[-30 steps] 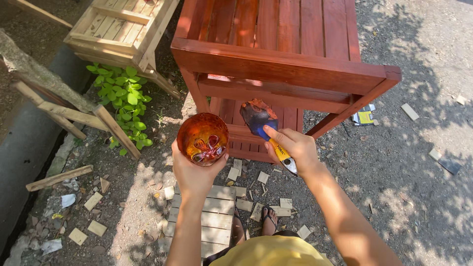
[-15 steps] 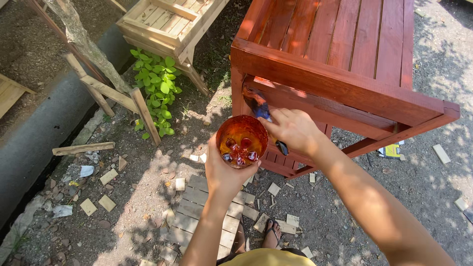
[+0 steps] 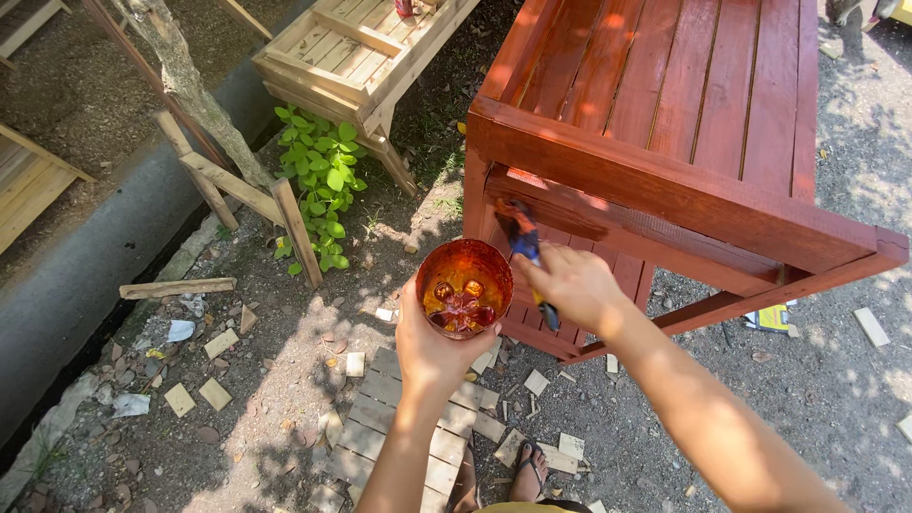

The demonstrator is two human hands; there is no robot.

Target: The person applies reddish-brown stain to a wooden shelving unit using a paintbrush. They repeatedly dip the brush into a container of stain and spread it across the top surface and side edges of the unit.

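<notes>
My left hand (image 3: 429, 344) grips a cut-off clear plastic cup (image 3: 464, 287) with reddish-brown stain pooled in its bottom, held at chest height. My right hand (image 3: 574, 285) holds a paintbrush (image 3: 524, 249) with a blue and yellow handle. Its stained bristles press against the horizontal rail under the top of a red-brown slatted wooden table (image 3: 684, 142). The cup sits just left of the brush hand, in front of the table's near corner leg.
An unpainted wooden pallet frame (image 3: 366, 57) stands at the back left beside a leafy green plant (image 3: 318, 185) and a rough timber support (image 3: 237, 185). Wood offcuts (image 3: 218, 342) litter the gravel. A small pallet (image 3: 399, 427) lies under my sandalled feet (image 3: 532, 470).
My view has shifted left and closer. My right hand has lifted the brush out of the cup area and put its bristles on the table's rail. The cup has stayed in my left hand.
</notes>
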